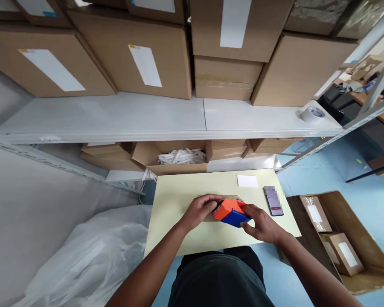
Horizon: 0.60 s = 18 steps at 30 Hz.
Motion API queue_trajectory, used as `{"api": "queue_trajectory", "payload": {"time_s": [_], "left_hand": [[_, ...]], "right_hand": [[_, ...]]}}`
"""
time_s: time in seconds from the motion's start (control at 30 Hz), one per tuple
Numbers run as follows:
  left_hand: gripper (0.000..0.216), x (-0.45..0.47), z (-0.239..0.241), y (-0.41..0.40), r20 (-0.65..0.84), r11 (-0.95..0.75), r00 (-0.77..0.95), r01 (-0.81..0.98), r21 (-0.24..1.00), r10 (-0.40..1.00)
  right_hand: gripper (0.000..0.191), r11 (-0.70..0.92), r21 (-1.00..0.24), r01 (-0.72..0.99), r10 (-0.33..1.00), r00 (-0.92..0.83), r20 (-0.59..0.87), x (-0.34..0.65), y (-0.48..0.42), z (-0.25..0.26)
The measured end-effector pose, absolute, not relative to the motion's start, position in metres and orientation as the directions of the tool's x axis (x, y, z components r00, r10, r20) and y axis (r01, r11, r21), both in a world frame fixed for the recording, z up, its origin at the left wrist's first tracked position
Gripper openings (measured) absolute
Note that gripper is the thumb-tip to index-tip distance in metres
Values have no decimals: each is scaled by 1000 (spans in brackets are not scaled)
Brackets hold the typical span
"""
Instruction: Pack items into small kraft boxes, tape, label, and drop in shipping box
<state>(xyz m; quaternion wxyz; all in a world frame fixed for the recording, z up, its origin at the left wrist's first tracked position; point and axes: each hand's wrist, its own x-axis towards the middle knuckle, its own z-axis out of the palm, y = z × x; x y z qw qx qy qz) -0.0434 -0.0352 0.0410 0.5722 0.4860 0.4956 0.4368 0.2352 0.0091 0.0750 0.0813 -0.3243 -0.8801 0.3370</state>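
1. Orange-and-blue object (232, 212) sits between my two hands, over the pale tabletop (173, 209).
2. My right hand (261, 224) pinches its right end, fingers above and thumb at the lower edge. That spacing probably stops it rolling or tipping.
3. My left hand (202, 209) is curled at its opposite end, thumb near the dark edge; I cannot tell whether those fingers press on it or on the brown cardboard (209, 218) just behind, which is mostly hidden.
4. Holding it from both ends likely keeps its middle visible to me.
5. Beyond my right hand lie a white card (247, 181) and a phone (273, 200), presumably set aside within reach yet off my working spot.
6. As for looks: bright orange angled faces on top, deep blue on the side towards me, blocky and tilted. Its surface seems smooth; my fingers hide its ends, so its full shape is unclear.
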Motion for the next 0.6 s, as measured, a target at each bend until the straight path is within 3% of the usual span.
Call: {"api": "queue_trajectory", "payload": {"time_s": [0.2,0.33,0.43,0.6], "left_hand": [[43,-27,22,-72,-269,251,-169,-118,961,948],[45,-24,-2,-94,-360,306,-327,-205,930,874],[45,-40,-19,-100,-425,280,-518,-336,899,743],[43,-71,-46,-98,-463,335,-528,-325,884,711]], "right_hand": [[37,518,-625,585,568,-781,-260,219,8,73],[28,567,-585,580,488,-809,-328,206,21,80],[22,614,-532,583,470,-811,-347,201,39,82],[24,636,-407,656,508,-752,-420,199,63,81]]}}
